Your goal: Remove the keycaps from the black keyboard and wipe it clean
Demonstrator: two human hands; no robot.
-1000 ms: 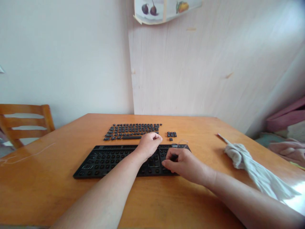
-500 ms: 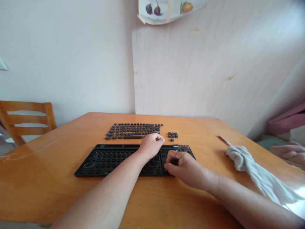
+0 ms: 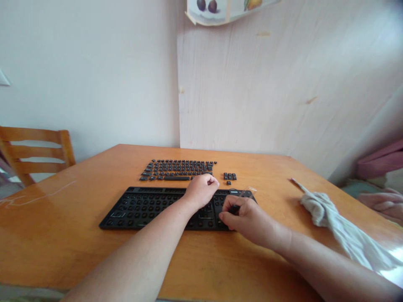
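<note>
- Both bare forearms reach in over the near edge of the orange-brown wooden tabletop (image 3: 195,260); the left one crosses the keyboard's near side, hiding some of it.
- The right hand (image 3: 247,214) is clenched on a small dark piece (image 3: 234,209) over the keyboard's right end; thin clear strands (image 3: 252,189) show beyond its knuckles.
- The left hand (image 3: 200,191) is curled closed above the keyboard, right of its middle; whether it holds anything cannot be told.
- The long black plastic keyboard (image 3: 135,209) lies mid-tabletop, flat, its visible key positions mostly stripped of caps, with bare metal bars at some.
- A crumpled whitish cloth (image 3: 336,222), a thin stick (image 3: 299,184) at its far end, lies toward the tabletop's right edge.
- Beyond the keyboard, toward the far edge, sit loose black keycaps (image 3: 176,167) in rows and, to their right, a small keycap cluster (image 3: 229,176).
- A wooden chair (image 3: 34,149) stands past the left edge.
</note>
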